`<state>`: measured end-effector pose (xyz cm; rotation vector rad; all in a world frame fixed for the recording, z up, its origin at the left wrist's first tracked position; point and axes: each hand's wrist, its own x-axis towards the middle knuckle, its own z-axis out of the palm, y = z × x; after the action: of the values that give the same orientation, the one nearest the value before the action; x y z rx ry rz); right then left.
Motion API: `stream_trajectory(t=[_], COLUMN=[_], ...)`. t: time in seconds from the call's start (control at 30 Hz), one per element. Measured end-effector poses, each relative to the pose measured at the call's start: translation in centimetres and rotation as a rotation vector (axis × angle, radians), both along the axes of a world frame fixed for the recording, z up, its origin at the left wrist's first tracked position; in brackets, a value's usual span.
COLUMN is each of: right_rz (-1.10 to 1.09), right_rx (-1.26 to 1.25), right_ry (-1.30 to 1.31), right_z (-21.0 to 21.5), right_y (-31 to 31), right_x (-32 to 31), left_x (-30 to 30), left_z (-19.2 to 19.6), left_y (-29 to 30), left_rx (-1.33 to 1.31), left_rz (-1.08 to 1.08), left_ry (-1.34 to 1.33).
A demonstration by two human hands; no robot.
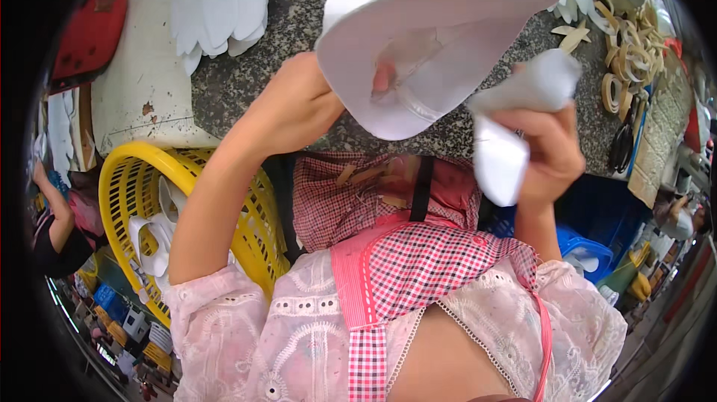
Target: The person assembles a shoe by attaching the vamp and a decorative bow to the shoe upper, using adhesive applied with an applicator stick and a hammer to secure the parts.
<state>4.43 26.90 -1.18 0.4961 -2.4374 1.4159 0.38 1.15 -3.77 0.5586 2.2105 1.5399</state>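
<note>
Over the near edge of the speckled slab (231, 92), your right hand (551, 144) clasps a blurred white piece (500, 163), probably light and bendy. Farther over the slab, your left hand (302, 103) grasps the white flared shell (448, 36), seemingly light, semi-stiff, creasable; its rim looks the safest hold.

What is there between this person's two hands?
In the head view, a large curved white piece, gripped by the left hand, lies between them; nearer the right hand, some dark speckled tabletop shows too.
</note>
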Motion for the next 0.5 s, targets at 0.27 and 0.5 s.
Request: stream_trajectory(t=[0.27,0.5], right_rz=[0.038,0.062], right_rx=[0.07,0.206], right_ry=[0.206,0.182], right_z=[-2.0,-3.1], right_y=[-3.5,-4.1], right_x=[-0.4,0.1], left_x=[0.7,1.1], left_z=[0.6,2.0], left_y=[0.6,0.7], left_rx=[-0.109,-0.162], left_rz=[-0.067,-0.016], left_ry=[0.146,0.162])
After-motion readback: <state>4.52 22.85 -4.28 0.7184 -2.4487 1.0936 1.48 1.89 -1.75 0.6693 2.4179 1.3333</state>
